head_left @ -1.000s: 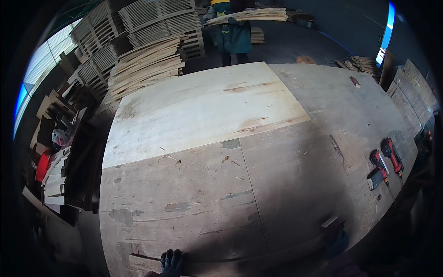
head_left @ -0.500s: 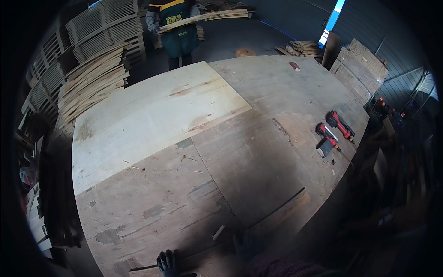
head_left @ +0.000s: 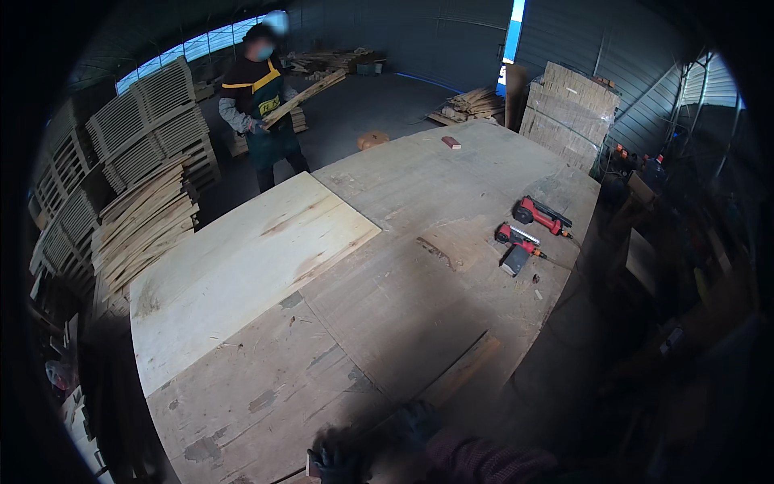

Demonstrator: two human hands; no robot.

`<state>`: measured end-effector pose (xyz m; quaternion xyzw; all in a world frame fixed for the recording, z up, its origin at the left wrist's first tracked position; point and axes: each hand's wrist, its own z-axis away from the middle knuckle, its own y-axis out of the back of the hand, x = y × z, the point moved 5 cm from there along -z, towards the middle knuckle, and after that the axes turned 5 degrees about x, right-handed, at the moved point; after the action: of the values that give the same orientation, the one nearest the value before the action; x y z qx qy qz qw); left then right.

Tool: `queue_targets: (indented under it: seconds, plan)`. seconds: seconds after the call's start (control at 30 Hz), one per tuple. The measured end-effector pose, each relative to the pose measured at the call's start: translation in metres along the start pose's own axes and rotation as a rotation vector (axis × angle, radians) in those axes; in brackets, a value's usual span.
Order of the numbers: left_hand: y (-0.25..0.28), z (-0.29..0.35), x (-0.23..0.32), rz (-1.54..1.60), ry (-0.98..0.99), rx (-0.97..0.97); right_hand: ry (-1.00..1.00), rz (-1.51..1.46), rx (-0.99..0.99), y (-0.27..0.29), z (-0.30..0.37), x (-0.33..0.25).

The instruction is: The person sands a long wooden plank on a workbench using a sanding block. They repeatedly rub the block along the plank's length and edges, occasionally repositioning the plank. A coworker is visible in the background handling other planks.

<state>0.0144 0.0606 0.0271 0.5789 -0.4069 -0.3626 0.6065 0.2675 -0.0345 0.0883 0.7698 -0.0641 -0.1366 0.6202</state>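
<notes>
At the near edge of a large worktable [head_left: 242,436], my left hand [head_left: 332,461], in a dark glove, is closed at a wooden strip. Only a pale end of that wooden strip [head_left: 310,464] shows beside the fingers; deep shadow covers most of it. To its right, my right hand [head_left: 419,421], also gloved, lies low by the edge, with a maroon knitted sleeve behind it. Its fingers are dark and blurred. Close ahead of it, a wooden board [head_left: 463,373] lies flat along the edge. A pale plywood sheet [head_left: 250,274] covers the far left of the table.
Two red nail guns [head_left: 540,215] lie at the table's right side, with a red block [head_left: 451,143] at the far end. Beyond the table a masked person [head_left: 270,105] holds a long wood strip [head_left: 305,98]. Stacked slats [head_left: 149,222] and pallets [head_left: 137,121] stand left.
The view has tilted up and turned right, so the table appears lower and further left. The person opposite shows more fully and now holds the long strip at a steeper slant.
</notes>
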Motion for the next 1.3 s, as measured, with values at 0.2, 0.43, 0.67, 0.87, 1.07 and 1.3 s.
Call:
queue_targets:
  seconds: [0.2, 0.43, 0.67, 0.87, 1.07, 1.3]
  plan:
    - [-0.023, -0.005, -0.008, 0.046, -0.22, 0.225, -0.252, 0.008, -0.571, -0.082, 0.019, 0.051]
    - [0.002, -0.055, 0.046, 0.484, 0.296, 0.522, -0.12, 0.255, -0.927, -0.041, -0.012, 0.037]
    - [0.036, -0.001, 0.013, 0.22, 0.471, 0.258, -0.213, 0.227, -1.094, -0.03, -0.003, 0.046]
    - [0.037, 0.174, -0.088, 0.162, 0.927, 0.188, -0.144, 0.294, -1.109, -0.038, 0.006, 0.062]
    - [0.083, 0.268, -0.176, -0.026, 1.496, -0.084, -0.004, 0.265, -1.041, -0.046, -0.002, 0.081]
    - [0.055, 0.14, -0.11, 0.092, 1.419, 0.194, -0.054, 0.289, -1.059, -0.04, -0.003, 0.07]
